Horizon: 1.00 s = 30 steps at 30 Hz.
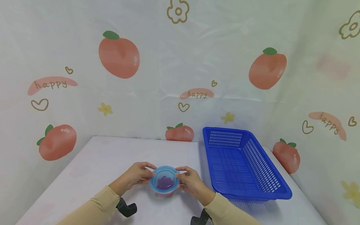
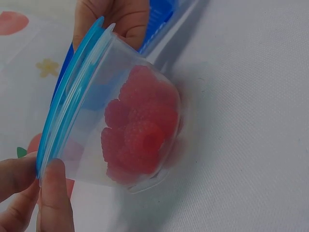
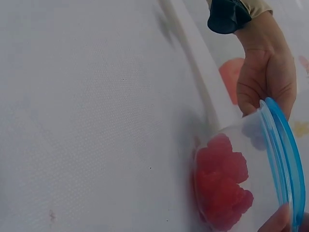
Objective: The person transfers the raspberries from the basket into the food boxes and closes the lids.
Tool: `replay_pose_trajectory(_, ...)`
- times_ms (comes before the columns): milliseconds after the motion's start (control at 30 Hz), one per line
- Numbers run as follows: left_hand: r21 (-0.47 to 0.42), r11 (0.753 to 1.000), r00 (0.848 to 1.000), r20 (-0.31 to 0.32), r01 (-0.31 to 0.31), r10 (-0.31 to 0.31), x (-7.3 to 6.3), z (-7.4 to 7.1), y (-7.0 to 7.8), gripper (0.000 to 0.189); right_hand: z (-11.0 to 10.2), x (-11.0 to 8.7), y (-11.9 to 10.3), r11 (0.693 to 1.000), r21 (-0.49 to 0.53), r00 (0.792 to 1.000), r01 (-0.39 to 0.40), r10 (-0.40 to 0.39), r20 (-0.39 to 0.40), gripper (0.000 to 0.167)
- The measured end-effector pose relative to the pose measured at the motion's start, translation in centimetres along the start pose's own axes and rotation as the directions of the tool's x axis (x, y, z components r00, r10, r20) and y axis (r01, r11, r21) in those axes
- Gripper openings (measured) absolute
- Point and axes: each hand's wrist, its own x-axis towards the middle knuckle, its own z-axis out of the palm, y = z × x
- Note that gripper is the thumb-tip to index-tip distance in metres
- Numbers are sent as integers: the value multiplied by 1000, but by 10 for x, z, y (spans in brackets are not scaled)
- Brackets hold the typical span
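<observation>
A clear plastic food container [image 2: 91,145] with a translucent blue lid [image 1: 165,172] is between my two hands at the front middle of the table. Several red raspberries [image 2: 142,128] lie at its bottom, showing purple through the lid from above. My left hand [image 1: 137,175] pinches the left side of the lidded rim between thumb and fingers. On the opposite side my right hand [image 1: 194,182] grips the rim the same way, fingertips at the lid's edge. The lid sits over the container's mouth. Whether the base touches the table I cannot tell.
To the right stands a large blue plastic basket [image 1: 226,162] with slotted walls, close to my right hand. White cloth covers the table [image 1: 126,150]. A white backdrop [image 1: 157,62] printed with fruit and hearts rises behind it.
</observation>
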Motion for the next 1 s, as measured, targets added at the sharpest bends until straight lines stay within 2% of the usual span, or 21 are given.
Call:
replay_pose_trajectory(367,-2,1000,1000,10,-10,10,1,0,0,32,0,1,-2,997,-57,998,61,-61,9,35)
replay_pose_trajectory(633,-2,1000,999,31,-30,30,1,-1,-2,35,0,0,-3,991,-129,999,46,-46,2,33)
replay_pose_trajectory(767,-3,1000,999,31,-29,29,2,-1,-2,33,-4,-3,-5,988,-147,997,49,-40,58,40)
replay_pose_trajectory(900,0,1000,1000,18,-20,20,1,0,-1,32,-9,-5,-9,992,-120,991,25,-9,131,54)
replay_pose_trajectory(1000,8,1000,1000,5,-12,12,0,0,0,31,-10,-5,-9,995,-98,988,0,15,152,58)
